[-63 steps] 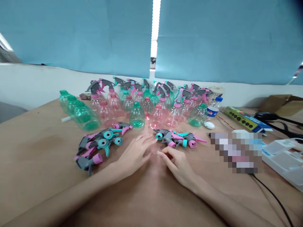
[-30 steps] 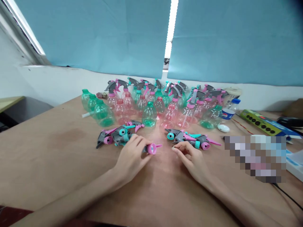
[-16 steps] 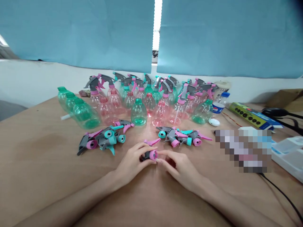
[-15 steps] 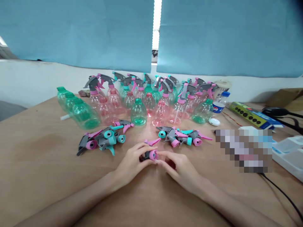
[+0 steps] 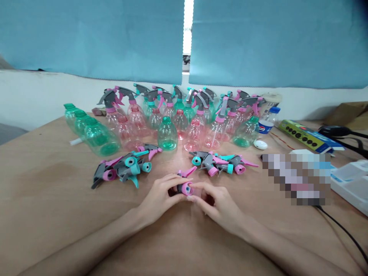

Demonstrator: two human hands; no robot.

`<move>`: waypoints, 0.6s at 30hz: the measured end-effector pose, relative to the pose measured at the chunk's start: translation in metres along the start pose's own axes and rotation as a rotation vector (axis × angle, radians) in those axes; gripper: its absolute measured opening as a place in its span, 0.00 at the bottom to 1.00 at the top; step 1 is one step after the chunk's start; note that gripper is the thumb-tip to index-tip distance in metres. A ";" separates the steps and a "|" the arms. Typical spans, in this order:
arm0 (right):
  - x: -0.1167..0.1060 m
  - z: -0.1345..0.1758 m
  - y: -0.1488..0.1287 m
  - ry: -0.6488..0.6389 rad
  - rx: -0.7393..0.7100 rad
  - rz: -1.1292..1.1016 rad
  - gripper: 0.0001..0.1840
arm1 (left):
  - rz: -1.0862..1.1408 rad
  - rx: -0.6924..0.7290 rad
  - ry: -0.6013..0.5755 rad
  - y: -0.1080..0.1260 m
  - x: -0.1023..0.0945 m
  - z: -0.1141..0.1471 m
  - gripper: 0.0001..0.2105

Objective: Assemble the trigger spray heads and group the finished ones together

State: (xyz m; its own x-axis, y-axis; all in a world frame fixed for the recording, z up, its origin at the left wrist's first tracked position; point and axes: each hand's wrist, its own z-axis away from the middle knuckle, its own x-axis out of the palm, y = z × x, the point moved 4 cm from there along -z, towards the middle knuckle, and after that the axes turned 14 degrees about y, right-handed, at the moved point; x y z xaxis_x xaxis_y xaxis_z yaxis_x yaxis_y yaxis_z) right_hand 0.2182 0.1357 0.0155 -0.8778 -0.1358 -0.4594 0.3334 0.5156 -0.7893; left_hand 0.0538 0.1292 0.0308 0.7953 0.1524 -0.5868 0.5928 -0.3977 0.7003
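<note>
In the middle of the table my left hand [image 5: 161, 195] is closed around a grey and pink trigger spray head [image 5: 187, 188]. Its open pink collar faces right and toward me, and its pink lever sticks up to the right. The index finger and thumb of my right hand [image 5: 220, 201] close on the collar from the right. Between those fingers shows a pale pink see-through patch that I cannot make out. Loose grey spray heads with teal or pink collars lie in a left pile [image 5: 126, 168] and a right pile [image 5: 218, 164].
Green and pink clear spray bottles [image 5: 167, 134] stand in rows behind, several with heads on. To the right are a bottle with a blue cap [image 5: 266, 124], a white oval case [image 5: 260, 145], a green and blue box [image 5: 307, 136], a blurred-out patch with a cable, and clear plastic trays [image 5: 352, 184].
The pink collar has turned slightly toward me, and my right fingertips sit a little farther over it. The whole view has shifted slightly.
</note>
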 end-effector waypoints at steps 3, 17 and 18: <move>0.000 0.000 0.000 0.027 -0.013 -0.005 0.15 | 0.011 -0.011 -0.010 0.001 0.000 0.000 0.14; 0.002 -0.002 0.004 0.033 -0.032 -0.021 0.13 | 0.004 0.055 -0.045 0.003 0.003 0.001 0.14; 0.002 -0.002 0.004 0.027 -0.031 -0.026 0.13 | -0.002 0.059 -0.050 0.003 0.003 0.001 0.13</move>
State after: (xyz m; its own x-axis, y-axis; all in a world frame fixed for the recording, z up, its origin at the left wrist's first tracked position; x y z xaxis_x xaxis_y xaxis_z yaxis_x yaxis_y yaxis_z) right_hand 0.2173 0.1389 0.0120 -0.8951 -0.1262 -0.4276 0.3002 0.5383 -0.7875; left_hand 0.0585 0.1273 0.0306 0.7859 0.1085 -0.6087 0.5848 -0.4502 0.6748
